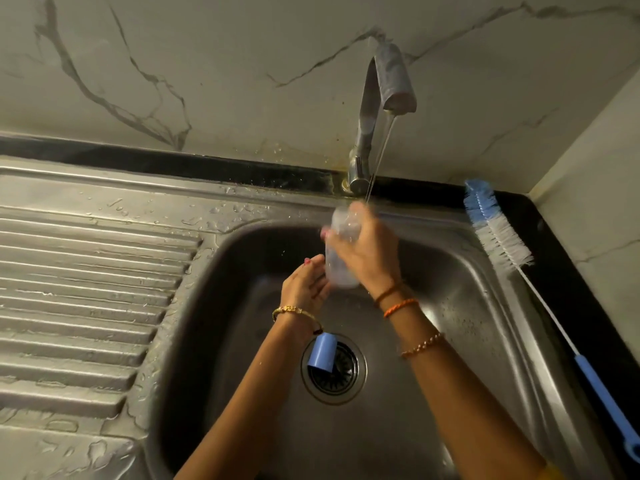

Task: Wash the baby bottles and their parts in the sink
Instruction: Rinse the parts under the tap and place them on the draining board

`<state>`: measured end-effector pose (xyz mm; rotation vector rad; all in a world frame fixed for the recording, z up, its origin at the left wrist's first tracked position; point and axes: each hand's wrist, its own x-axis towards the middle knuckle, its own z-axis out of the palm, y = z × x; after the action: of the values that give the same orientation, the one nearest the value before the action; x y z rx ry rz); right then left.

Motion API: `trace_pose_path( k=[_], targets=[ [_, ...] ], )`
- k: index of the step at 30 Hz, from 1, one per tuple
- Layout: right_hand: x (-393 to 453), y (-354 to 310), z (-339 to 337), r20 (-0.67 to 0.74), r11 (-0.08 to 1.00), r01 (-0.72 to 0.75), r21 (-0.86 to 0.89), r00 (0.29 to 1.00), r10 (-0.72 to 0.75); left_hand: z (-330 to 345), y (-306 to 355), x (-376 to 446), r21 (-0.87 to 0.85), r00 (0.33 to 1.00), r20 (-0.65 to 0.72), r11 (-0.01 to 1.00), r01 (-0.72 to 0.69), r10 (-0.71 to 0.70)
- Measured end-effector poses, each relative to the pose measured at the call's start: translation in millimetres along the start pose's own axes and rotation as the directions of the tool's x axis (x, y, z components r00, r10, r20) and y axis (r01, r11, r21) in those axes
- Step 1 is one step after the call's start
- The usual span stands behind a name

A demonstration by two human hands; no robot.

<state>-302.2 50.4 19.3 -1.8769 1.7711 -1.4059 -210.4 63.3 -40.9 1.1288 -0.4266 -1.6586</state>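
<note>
Head view: right hand (363,251) grips the clear bottle (341,251) under the tap's (377,112) thin stream over the sink (450,271); left hand (304,284), fingers relaxed, touches its base. A blue cap (322,351) lies by the drain (341,370).

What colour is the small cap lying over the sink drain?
Light blue; the small plastic cap shows clearly in the head view.

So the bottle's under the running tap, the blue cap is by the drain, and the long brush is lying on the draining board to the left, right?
Not quite. The head view shows the brush on the sink's right edge, not the draining board. The rest holds.
</note>
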Motion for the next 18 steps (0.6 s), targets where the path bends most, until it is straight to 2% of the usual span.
trace_pose_path(
  k=[1, 4, 5, 6, 7, 9, 11, 12, 13, 14, 15, 16, 17, 18],
  targets=[
    [-3.2, 4.8, 1.8, 0.056, 0.999, -0.043, -0.021, 0.997, 0.044, 1.2, -1.4, -1.6, 0.006, 1.000, 0.013, 1.000, 0.008, -0.009],
    [-3.9, 7.2, 0.7, -0.112, 0.995, 0.009, 0.099, 0.994, 0.003, 4.9, 1.0, -2.5, -0.006, 0.999, 0.044, 1.000, 0.022, -0.021],
    [-3.1, 6.0, 0.3, -0.116, 0.993, 0.007, 0.115, 0.993, 0.007, 5.9, 1.1, -3.3, -0.006, 0.998, 0.062, 1.000, 0.008, -0.007],
    [-0.7, 5.1, -0.3, -0.070, 0.991, -0.052, 0.124, 0.996, 0.061, 7.3, -0.1, -5.2, 0.004, 0.996, 0.080, 1.000, -0.024, 0.024],
    [2.7, 7.1, -1.2, 0.006, 0.970, -0.181, 0.163, 0.983, 0.182, 9.2, -2.1, -7.4, 0.048, 0.992, 0.097, 0.995, -0.084, 0.079],
    [10.7, 10.7, -4.9, 0.099, 0.824, -0.442, 0.355, 0.894, 0.437, 14.2, -2.1, -12.4, 0.238, 0.937, 0.169, 0.910, -0.339, 0.305],
    [17.2, 11.6, -10.1, 0.220, 0.569, -0.602, 0.561, 0.770, 0.599, 24.1, 9.0, -14.4, 0.303, 0.796, 0.302, 0.738, -0.602, 0.525],
    [20.1, 13.1, -12.4, 0.341, 0.370, -0.672, 0.641, 0.682, 0.647, 31.6, 19.6, -13.7, 0.345, 0.730, 0.359, 0.644, -0.683, 0.582],
    [21.6, 17.0, -13.6, 0.489, 0.155, -0.712, 0.685, 0.607, 0.626, 38.4, 31.4, -11.4, 0.421, 0.644, 0.426, 0.491, -0.763, 0.635],
    [21.6, 21.7, -14.8, 0.611, -0.004, -0.734, 0.679, 0.562, 0.558, 45.4, 43.0, -7.9, 0.515, 0.545, 0.526, 0.266, -0.815, 0.652],
    [20.8, 26.0, -15.0, 0.683, -0.043, -0.768, 0.639, 0.540, 0.491, 51.0, 52.3, -3.2, 0.568, 0.450, 0.644, 0.007, -0.823, 0.619],
    [19.0, 29.8, -14.3, 0.714, -0.016, -0.801, 0.599, 0.525, 0.463, 55.9, 58.8, -0.4, 0.576, 0.398, 0.739, -0.204, -0.791, 0.543],
    [17.4, 34.2, -12.7, 0.718, 0.024, -0.822, 0.569, 0.511, 0.472, 59.7, 62.6, 1.9, 0.577, 0.398, 0.790, -0.347, -0.739, 0.467],
    [15.6, 38.4, -10.9, 0.718, 0.050, -0.838, 0.543, 0.494, 0.490, 62.1, 62.7, 5.2, 0.594, 0.433, 0.796, -0.414, -0.690, 0.423]
  ],
)
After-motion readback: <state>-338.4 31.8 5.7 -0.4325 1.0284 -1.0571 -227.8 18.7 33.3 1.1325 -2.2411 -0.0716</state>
